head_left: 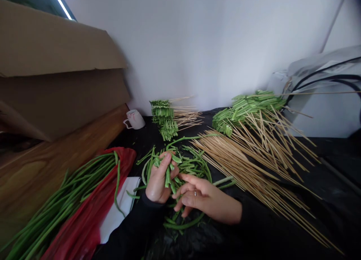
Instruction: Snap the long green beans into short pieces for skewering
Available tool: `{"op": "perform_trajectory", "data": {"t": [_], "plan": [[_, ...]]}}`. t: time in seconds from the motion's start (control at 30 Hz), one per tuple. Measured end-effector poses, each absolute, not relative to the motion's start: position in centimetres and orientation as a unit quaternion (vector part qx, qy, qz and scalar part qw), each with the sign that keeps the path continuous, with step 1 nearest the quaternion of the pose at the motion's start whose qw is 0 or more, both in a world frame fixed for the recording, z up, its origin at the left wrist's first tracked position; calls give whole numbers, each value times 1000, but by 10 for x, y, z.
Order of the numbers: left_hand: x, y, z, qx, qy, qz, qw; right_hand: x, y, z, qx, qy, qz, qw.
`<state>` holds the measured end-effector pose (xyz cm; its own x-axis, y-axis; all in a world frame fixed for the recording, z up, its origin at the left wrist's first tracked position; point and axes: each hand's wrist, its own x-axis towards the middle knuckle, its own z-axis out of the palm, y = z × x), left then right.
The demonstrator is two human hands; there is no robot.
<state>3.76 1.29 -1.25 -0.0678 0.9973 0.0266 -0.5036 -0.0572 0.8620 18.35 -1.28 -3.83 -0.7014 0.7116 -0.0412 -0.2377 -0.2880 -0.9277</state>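
My left hand (160, 179) is closed around a small bunch of cut green bean pieces (168, 176), their ends sticking out above and below the fingers. Just to the right, my right hand (201, 198), with a ring on one finger, has its fingers apart and reaches toward the bunch. No piece shows in its grip. Beneath both hands lies a loose heap of cut bean pieces (194, 166) with a few long curved beans (184, 226) around it, on a black plastic sheet (208, 241).
Bare bamboo skewers (242, 166) lie to the right. Skewered bean bundles are stacked at the back centre (163, 117) and back right (251, 105). A white mug (135, 119) stands by the wall. Long uncut beans (70, 196) lie on a red bag (81, 224), near a cardboard box (62, 98).
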Motion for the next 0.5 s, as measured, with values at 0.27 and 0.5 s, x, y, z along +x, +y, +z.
{"op": "perform_trajectory", "data": {"t": [0.27,0.5], "plan": [[39,10,-12,346,357,631,595,179,-12,-42,-307,-531,717,331],[43,8,-12,352,369,621,595,181,-15,-45,-384,-628,564,374]]}}
